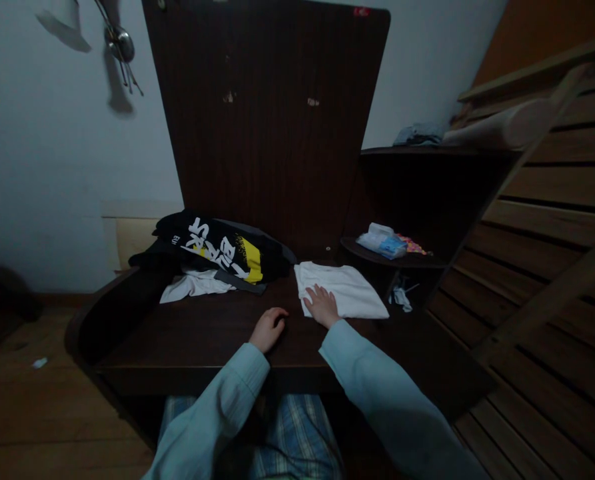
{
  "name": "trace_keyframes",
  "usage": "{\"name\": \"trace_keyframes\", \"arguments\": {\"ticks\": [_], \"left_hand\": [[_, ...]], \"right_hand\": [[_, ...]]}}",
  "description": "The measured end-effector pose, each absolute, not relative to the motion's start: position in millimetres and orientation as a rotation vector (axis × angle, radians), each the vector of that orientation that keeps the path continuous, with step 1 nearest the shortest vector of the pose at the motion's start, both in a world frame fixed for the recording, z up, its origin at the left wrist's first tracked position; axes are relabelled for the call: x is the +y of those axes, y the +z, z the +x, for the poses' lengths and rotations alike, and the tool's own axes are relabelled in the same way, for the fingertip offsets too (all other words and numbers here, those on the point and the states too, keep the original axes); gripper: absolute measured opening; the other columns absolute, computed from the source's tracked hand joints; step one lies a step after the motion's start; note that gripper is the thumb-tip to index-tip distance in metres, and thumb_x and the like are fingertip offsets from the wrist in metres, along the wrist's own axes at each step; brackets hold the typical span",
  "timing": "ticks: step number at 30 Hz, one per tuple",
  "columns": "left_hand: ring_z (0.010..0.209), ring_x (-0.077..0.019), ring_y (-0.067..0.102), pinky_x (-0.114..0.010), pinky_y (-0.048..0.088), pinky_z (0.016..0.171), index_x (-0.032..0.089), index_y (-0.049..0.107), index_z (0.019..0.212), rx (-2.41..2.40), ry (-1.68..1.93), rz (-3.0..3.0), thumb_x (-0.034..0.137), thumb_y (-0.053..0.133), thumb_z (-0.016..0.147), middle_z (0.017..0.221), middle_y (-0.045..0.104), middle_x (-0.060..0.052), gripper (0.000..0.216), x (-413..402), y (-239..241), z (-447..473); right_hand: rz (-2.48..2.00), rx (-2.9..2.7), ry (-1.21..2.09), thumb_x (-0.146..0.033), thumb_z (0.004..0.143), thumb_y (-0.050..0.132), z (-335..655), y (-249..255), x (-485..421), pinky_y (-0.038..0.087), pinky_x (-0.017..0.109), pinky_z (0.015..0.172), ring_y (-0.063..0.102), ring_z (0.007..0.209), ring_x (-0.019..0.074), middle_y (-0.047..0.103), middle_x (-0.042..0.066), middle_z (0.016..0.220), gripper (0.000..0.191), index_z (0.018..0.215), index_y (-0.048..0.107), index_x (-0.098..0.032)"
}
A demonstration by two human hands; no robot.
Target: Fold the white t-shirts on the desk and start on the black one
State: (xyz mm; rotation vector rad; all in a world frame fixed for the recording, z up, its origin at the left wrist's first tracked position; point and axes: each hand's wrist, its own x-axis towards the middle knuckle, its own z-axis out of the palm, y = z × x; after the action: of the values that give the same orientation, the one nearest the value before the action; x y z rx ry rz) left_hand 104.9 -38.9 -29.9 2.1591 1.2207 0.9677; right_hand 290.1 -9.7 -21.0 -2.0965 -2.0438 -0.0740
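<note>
A folded white garment [354, 290] lies on the right part of the dark wooden desk [187, 340]. My right hand [322, 305] rests flat on its left side, fingers spread. Over the bare desk top to the left is my left hand [268, 329], its fingers loosely curved and apart, holding nothing. Behind it lies a heap of clothes: a black garment [272, 260] with white lettering and a yellow patch, and a white cloth [197, 285] partly hidden underneath.
A small corner shelf [360, 251] on the right holds a plastic packet [384, 241]. Wooden slats [542, 267] lean along the right side. A tall dark panel [272, 133] stands behind the desk, and a wall lamp [120, 45] hangs at upper left.
</note>
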Motion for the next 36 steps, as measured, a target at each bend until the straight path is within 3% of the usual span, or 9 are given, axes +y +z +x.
{"name": "trace_keyframes", "arguments": {"ticks": [7, 13, 18, 28, 36], "left_hand": [[0.099, -0.019, 0.053, -0.033, 0.04, 0.091, 0.019, 0.062, 0.086, 1.238, 0.948, 2.215, 0.012, 0.045, 0.073, 0.098, 0.062, -0.006, 0.022, -39, -33, 105], [0.1, -0.0189, 0.052, -0.033, 0.039, 0.092, 0.02, 0.062, 0.085, 1.24, 0.935, 2.214, 0.012, 0.046, 0.072, 0.098, 0.063, -0.004, 0.022, -39, -30, 106], [0.099, -0.0191, 0.053, -0.034, 0.039, 0.091, 0.019, 0.062, 0.085, 1.224, 0.938, 2.204, 0.013, 0.045, 0.072, 0.098, 0.062, -0.006, 0.021, -38, -31, 106], [0.098, -0.0182, 0.053, -0.033, 0.04, 0.09, 0.02, 0.062, 0.085, 1.224, 0.942, 2.219, 0.012, 0.045, 0.071, 0.097, 0.063, -0.005, 0.023, -41, -30, 107], [0.089, -0.0156, 0.058, -0.028, 0.042, 0.086, 0.019, 0.065, 0.081, 1.169, 0.915, 2.152, 0.013, 0.044, 0.07, 0.089, 0.066, -0.003, 0.024, -15, -26, 73]], "right_hand": [[-2.106, -1.986, -0.197, -0.027, 0.088, 0.029, 320, -14, 36, 0.023, 0.04, 0.096, 0.035, 0.119, 0.0228, 0.042, 0.006, 0.132, 0.037, 0.117, 0.051, -0.024], [-2.145, -1.828, -0.296, -0.037, 0.084, 0.034, 298, -22, 25, 0.024, 0.043, 0.092, 0.035, 0.118, 0.028, 0.04, 0.018, 0.13, 0.044, 0.119, 0.048, -0.013], [-2.125, -1.866, -0.224, -0.019, 0.079, 0.037, 299, -21, 22, 0.027, 0.037, 0.091, 0.04, 0.113, 0.0223, 0.046, 0.011, 0.127, 0.037, 0.112, 0.052, -0.017], [-1.991, -1.966, -0.218, -0.006, 0.075, 0.035, 311, -22, 28, 0.027, 0.033, 0.09, 0.044, 0.109, 0.0189, 0.055, 0.009, 0.116, 0.037, 0.106, 0.053, -0.015], [-1.903, -1.885, -0.213, -0.02, 0.079, 0.038, 313, -29, 31, 0.031, 0.034, 0.091, 0.044, 0.109, 0.0224, 0.054, 0.011, 0.116, 0.03, 0.102, 0.057, -0.015]]}}
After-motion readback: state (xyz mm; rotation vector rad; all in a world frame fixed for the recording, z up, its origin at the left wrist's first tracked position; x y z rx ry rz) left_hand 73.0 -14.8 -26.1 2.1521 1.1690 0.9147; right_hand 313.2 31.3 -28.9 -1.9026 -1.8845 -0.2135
